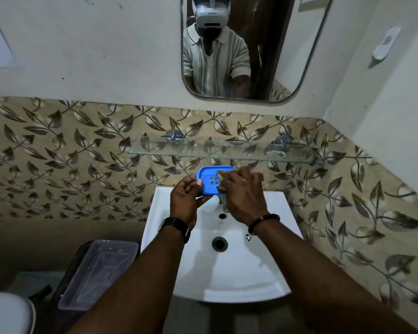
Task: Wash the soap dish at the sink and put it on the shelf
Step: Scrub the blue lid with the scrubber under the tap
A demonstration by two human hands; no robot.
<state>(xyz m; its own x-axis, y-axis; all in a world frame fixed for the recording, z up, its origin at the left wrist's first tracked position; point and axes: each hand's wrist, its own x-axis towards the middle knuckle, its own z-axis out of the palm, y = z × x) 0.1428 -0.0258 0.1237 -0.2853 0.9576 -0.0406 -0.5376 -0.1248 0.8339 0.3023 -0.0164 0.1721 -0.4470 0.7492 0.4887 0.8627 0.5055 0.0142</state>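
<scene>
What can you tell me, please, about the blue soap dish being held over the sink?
The soap dish is bright blue, apparently plastic, oblong with rounded corners, a raised rim and square drain holes in its floor. It is tilted, inside facing the camera, above the back of the sink. The left hand grips its left end; the right hand covers its right part.
</scene>
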